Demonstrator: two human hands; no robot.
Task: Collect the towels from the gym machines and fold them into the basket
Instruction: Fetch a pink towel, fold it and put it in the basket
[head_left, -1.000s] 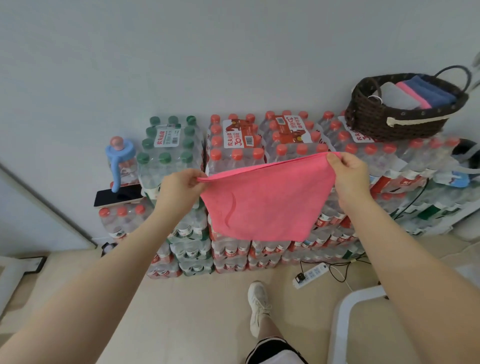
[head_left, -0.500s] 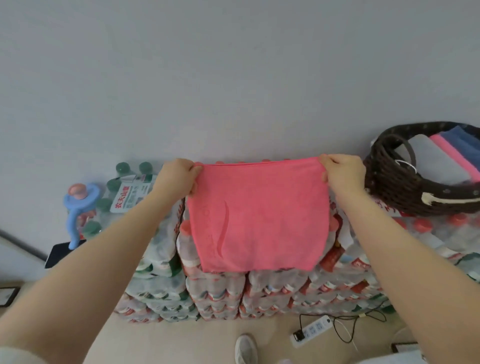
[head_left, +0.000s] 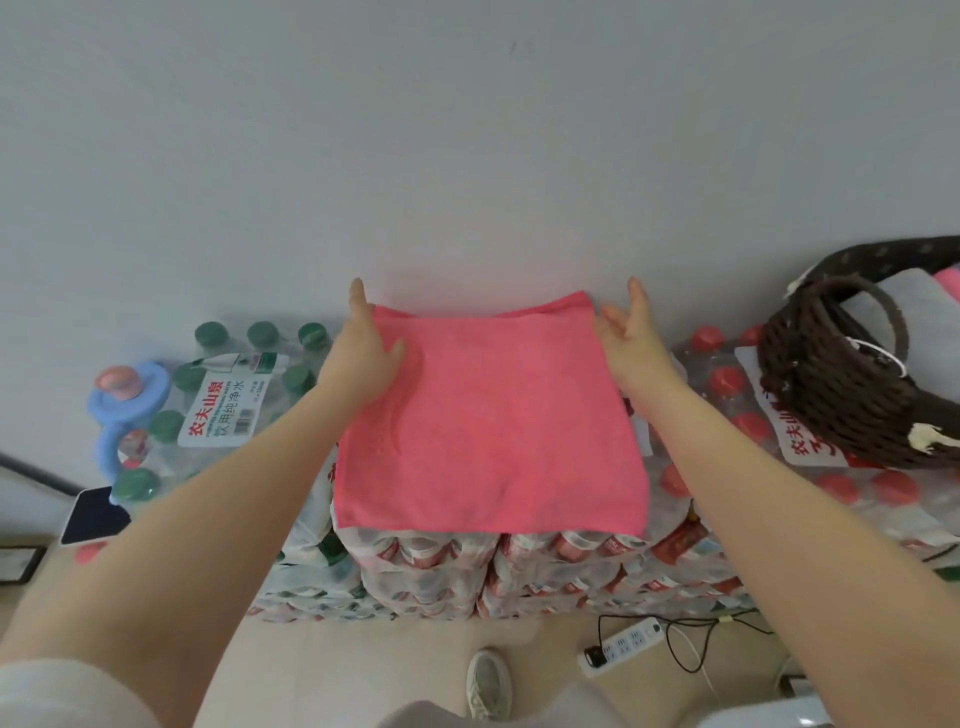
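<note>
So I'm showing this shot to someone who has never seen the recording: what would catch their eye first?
The pink towel in the centre, spread flat over stacked packs of bottled water against the wall. The left hand rests on its far left corner; the right hand is open at its far right edge. Next, the dark woven basket on the right, with folded towels inside.

Stacked bottle packs (head_left: 519, 566) – pink towel (head_left: 488, 415), wicker basket (head_left: 841, 395) on top.

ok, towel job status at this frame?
Done: folded towels already sit in the basket. In hand: pink towel lies flat on the water packs, left hand pressing it, right hand at its edge. Left: fold it and add it to the basket.
</note>
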